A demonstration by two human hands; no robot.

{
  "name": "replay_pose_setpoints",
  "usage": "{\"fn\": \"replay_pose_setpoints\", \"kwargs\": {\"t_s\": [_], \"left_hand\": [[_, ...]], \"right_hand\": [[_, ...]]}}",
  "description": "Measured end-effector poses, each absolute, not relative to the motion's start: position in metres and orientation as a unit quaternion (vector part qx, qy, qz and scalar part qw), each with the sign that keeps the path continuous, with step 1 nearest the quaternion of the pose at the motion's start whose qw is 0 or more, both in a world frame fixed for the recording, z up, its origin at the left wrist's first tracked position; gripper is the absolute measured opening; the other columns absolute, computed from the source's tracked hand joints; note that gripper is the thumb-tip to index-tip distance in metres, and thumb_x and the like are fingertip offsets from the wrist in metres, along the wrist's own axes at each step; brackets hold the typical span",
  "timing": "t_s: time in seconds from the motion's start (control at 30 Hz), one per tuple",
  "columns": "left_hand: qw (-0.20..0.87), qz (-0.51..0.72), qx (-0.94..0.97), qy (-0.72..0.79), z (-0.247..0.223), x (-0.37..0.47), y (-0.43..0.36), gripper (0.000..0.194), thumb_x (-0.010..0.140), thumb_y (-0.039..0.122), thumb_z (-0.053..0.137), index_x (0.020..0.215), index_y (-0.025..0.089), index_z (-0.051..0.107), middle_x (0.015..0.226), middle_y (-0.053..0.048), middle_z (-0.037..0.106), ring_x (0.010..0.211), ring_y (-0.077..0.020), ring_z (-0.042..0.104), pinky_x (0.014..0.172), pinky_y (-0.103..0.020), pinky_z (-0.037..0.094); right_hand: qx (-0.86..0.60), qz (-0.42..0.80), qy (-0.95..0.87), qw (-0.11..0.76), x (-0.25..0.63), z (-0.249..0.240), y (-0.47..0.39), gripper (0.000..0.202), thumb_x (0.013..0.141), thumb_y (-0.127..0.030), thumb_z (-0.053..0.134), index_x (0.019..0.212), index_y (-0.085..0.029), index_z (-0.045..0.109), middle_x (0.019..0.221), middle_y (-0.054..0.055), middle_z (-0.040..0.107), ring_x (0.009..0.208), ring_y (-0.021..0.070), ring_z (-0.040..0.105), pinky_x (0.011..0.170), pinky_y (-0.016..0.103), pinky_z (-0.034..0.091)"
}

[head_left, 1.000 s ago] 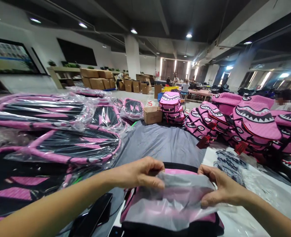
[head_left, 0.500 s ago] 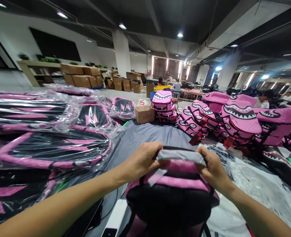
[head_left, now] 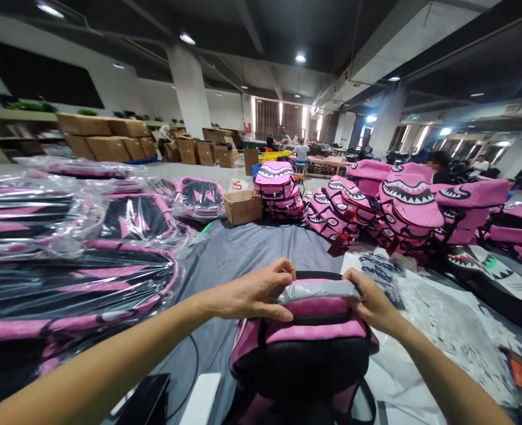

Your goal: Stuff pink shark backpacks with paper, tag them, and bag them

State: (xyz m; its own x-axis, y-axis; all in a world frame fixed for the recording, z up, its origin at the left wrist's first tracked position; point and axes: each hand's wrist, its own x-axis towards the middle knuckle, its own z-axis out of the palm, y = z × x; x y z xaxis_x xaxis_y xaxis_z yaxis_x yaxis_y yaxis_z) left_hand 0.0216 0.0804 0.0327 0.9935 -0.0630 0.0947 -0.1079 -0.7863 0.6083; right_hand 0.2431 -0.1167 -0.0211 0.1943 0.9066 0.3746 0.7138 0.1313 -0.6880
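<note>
A pink and black backpack (head_left: 314, 360) stands before me, with grey wrapping around its top handle (head_left: 320, 290). My right hand (head_left: 371, 298) has its fingers closed around the handle's right end. At the left end, my left hand (head_left: 261, 292) is loosely open, its thumb stretched over the pink fabric and its fingers bent above. Part of the handle lies between that thumb and those fingers. The backpack's lower part is dark and cut off by the bottom edge.
Plastic-wrapped pink and black bags (head_left: 84, 283) are piled at left. Pink shark-mouth backpacks (head_left: 409, 198) stand at back right, near a cardboard box (head_left: 243, 206). Clear plastic bags (head_left: 446, 324) and an orange-handled tool (head_left: 517, 372) lie right. A white device (head_left: 203, 398) sits at front left.
My left hand has loosened from the handle, and its thumb now extends over the fabric. The white tag seen there before is hidden. My view has turned slightly right.
</note>
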Motion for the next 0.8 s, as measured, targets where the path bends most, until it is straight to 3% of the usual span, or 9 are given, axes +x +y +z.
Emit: {"fn": "replay_pose_setpoints", "kwargs": {"t_s": [0.1,0.2,0.3,0.5,0.67,0.8], "left_hand": [[0.268,0.1,0.957,-0.04,0.015,0.012,0.068,0.017,0.087,0.021,0.06,0.104,0.02,0.057,0.12,-0.005,0.052,0.106,-0.0179,0.051,0.093,-0.03,0.044],[0.192,0.215,0.957,0.03,-0.011,0.01,0.06,0.029,0.074,0.002,0.051,0.097,0.02,0.054,0.116,-0.005,0.056,0.106,-0.0197,0.053,0.094,-0.035,0.045],[0.151,0.26,0.947,0.112,-0.02,0.014,0.057,0.028,0.072,0.001,0.05,0.091,0.021,0.054,0.113,-0.006,0.058,0.105,-0.0224,0.055,0.091,-0.039,0.046],[0.122,0.191,0.969,0.102,0.008,0.007,0.051,0.009,0.079,0.021,0.06,0.088,0.02,0.06,0.114,-0.007,0.063,0.108,-0.0274,0.055,0.093,-0.048,0.046],[-0.072,0.303,0.943,0.116,0.0,0.001,0.031,0.016,0.064,0.005,0.057,0.071,0.018,0.063,0.091,-0.008,0.07,0.11,-0.0328,0.058,0.107,-0.059,0.034],[-0.055,0.444,0.879,0.164,-0.017,-0.003,0.015,0.022,0.065,0.002,0.051,0.071,0.02,0.061,0.083,-0.002,0.071,0.11,-0.0284,0.061,0.114,-0.054,0.027]], "right_hand": [[-0.66,0.058,-0.602,0.446,0.232,-0.021,-0.118,0.014,0.074,-0.017,0.053,0.078,-0.022,0.041,0.071,-0.004,0.044,0.065,0.0131,0.039,0.059,0.025,0.033],[-0.639,0.18,-0.628,0.406,0.227,-0.011,-0.125,0.015,0.075,-0.023,0.056,0.085,-0.022,0.045,0.076,-0.004,0.045,0.066,0.0123,0.04,0.057,0.023,0.034],[-0.647,0.202,-0.64,0.362,0.224,-0.005,-0.131,0.021,0.069,-0.019,0.055,0.088,-0.022,0.046,0.079,-0.004,0.045,0.067,0.0125,0.041,0.057,0.023,0.034],[-0.694,-0.011,-0.602,0.394,0.209,-0.02,-0.124,0.022,0.064,-0.01,0.046,0.08,-0.023,0.042,0.072,-0.003,0.047,0.063,0.014,0.043,0.058,0.025,0.034],[-0.679,-0.055,-0.606,0.411,0.188,-0.023,-0.129,0.024,0.061,-0.008,0.048,0.08,-0.023,0.045,0.07,-0.004,0.047,0.059,0.0127,0.045,0.053,0.023,0.034],[-0.646,-0.102,-0.645,0.395,0.177,-0.026,-0.146,0.026,0.065,-0.004,0.047,0.083,-0.023,0.046,0.069,-0.006,0.046,0.055,0.0107,0.045,0.048,0.02,0.034]]}}
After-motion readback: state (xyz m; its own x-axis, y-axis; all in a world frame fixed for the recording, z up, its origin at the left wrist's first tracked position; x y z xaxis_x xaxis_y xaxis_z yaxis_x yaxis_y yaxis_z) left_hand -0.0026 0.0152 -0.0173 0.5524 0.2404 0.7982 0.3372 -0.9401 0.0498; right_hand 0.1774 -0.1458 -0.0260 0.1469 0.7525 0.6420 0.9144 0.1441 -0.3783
